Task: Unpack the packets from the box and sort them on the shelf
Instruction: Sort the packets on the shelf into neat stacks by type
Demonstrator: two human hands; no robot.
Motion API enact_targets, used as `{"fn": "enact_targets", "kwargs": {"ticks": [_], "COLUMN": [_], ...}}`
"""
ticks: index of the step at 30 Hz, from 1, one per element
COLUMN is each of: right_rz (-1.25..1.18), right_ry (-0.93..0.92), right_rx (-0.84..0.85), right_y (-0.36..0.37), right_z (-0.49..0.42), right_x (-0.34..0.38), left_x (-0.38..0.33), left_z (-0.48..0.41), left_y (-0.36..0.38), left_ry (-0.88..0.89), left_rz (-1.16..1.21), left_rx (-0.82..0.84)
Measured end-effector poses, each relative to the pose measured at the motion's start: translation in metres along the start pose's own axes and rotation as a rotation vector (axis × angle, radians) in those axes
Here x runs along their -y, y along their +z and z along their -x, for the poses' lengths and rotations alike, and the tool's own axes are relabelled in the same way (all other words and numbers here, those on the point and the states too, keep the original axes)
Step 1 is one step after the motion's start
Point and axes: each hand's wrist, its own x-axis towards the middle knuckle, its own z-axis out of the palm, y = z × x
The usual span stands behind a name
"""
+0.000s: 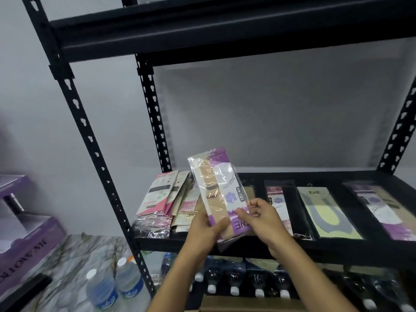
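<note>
Fingers [242, 213] around glossy purple-beige packet [221, 194]

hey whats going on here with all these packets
A person is sorting packets onto a black metal shelf. Both the left hand and right hand hold one purple-and-beige clear-wrapped packet above the shelf's front edge. A loose pile of packets sits at the left, and three packets lie side by side to the right.
</note>
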Motion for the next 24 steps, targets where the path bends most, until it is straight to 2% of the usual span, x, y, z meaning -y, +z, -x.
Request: {"fn": "enact_targets", "kwargs": {"ticks": [4, 8, 10, 12, 14, 16, 18, 21, 24], "right_rz": [0.197, 0.314, 0.361, 0.452, 0.632, 0.858, 1.004, 1.043, 0.813], "right_ry": [-0.042, -0.207, -0.324, -0.461, -0.613, -0.678, -0.620, -0.448, -0.374], "right_rx": [-0.010, -0.141, -0.206, -0.218, -0.185, -0.115, -0.025, 0.031, 0.028], "right_y": [-0.014, -0.022, -0.025, -0.027, -0.029, -0.032, -0.034, -0.036, -0.040], "right_z": [0.000, 0.000, 0.001, 0.005, 0.010, 0.011, 0.006, 0.001, 0.005], "right_x": [0.000, 0.015, 0.026, 0.037, 0.051, 0.060, 0.061, 0.052, 0.047], "left_x": [0.000, -0.008, -0.018, -0.031, -0.046, -0.062, -0.077, -0.095, -0.096], "left_z": [0.000, 0.002, 0.003, 0.001, -0.002, -0.004, -0.008, -0.010, -0.014], "left_y": [-0.008, -0.016, -0.022, -0.026, -0.028, -0.028, -0.029, -0.027, -0.029], "left_ry": [-0.027, -0.045, -0.045, 0.033, 0.102, 0.127, 0.151, 0.198, 0.417], "left_rz": [-0.029, -0.181, -0.354, -0.585, -0.764, -0.899, -0.986, -1.088, -1.087], "left_rx": [0.004, 0.078, 0.134, 0.156, 0.161, 0.177, 0.235, 0.269, 0.001]}}
